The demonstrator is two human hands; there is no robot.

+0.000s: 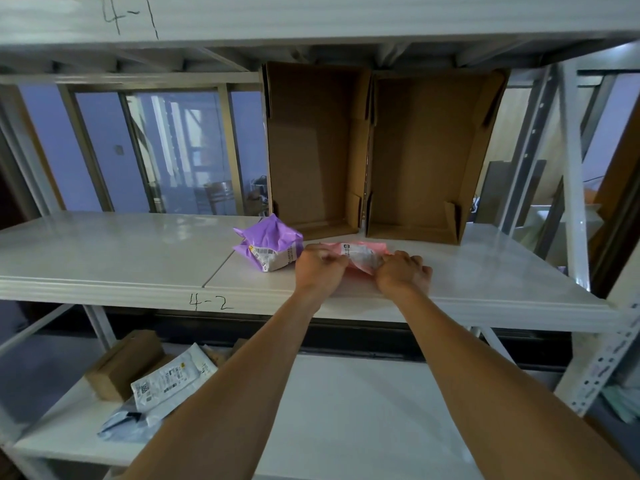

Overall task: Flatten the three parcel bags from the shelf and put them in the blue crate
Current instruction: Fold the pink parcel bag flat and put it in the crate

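A pink parcel bag [363, 252] with a white label lies on the white shelf [104, 258] marked 4-2, near its front edge. My left hand [320, 268] grips the bag's left end and my right hand [403, 271] grips its right end, both with fingers curled over it. A crumpled purple parcel bag [268, 239] with a barcode label sits just left of my left hand, not touched. No blue crate is in view.
Two open cardboard boxes [318, 147] [426, 157] stand on end at the back of the shelf behind the bags. On the lower shelf at left lie a brown box [121, 365], a white mailer [173, 379] and a grey bag [124, 424]. Metal uprights [575, 174] stand at right.
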